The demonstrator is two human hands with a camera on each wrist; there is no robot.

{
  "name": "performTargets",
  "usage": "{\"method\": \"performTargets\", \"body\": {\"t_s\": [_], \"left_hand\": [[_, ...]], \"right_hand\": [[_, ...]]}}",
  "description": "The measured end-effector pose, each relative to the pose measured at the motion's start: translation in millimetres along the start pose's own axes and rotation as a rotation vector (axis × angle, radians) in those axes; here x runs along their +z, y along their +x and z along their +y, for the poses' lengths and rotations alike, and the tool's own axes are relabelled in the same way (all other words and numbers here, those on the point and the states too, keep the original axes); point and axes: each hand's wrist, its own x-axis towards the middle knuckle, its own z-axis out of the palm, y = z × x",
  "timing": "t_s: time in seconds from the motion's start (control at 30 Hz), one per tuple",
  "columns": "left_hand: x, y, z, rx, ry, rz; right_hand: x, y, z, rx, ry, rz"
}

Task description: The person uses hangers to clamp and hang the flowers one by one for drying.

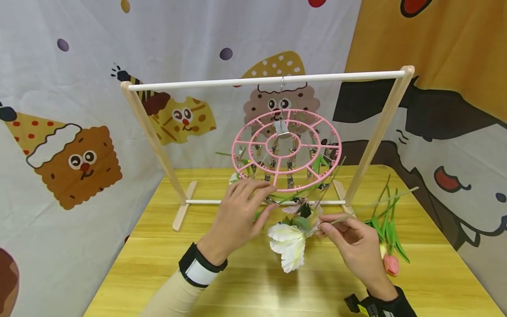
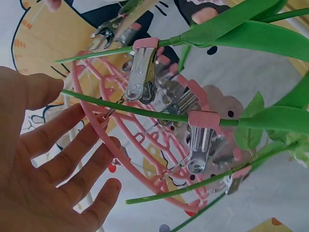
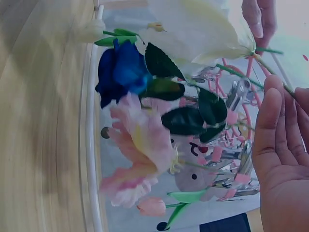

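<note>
Your head view is bright, with soft shadows on the table (image 1: 245, 284) at lower centre; your left wrist view looks dimmer; your right shows a pale, blurred white flower (image 3: 205, 36) at upper centre.

No legible txt, labels, nos. (R wrist view blurry), afaict

The rack (image 1: 283, 157) is coloured pink; its silver clips (image 2: 198, 151) are tipped in pink. One flower (image 1: 290, 245) is tinted white, a rose (image 3: 121, 70) deep blue, a tulip (image 1: 391, 265) pink. The white curtain (image 1: 170, 44) is printed with colourful cartoon faces.
</note>
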Motion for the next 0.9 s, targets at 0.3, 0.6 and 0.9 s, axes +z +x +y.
{"method": "performTargets", "body": {"t_s": [0.3,0.6,0.9], "left_hand": [[-3.4,-6.8,-14.1,-0.037,-0.030,0.006],[-9.5,-11.7,-22.8,-0.086,-0.021,-0.010],[-15.1,-12.6,-28.9,-0.140,-0.007,0.027]], "right_hand": [[-2,2.2,4,-0.123,0.075,0.078],[-2,2.7,3,-0.163,0.099,0.093],[-2,2.3,2,-0.110,0.067,0.083]]}}
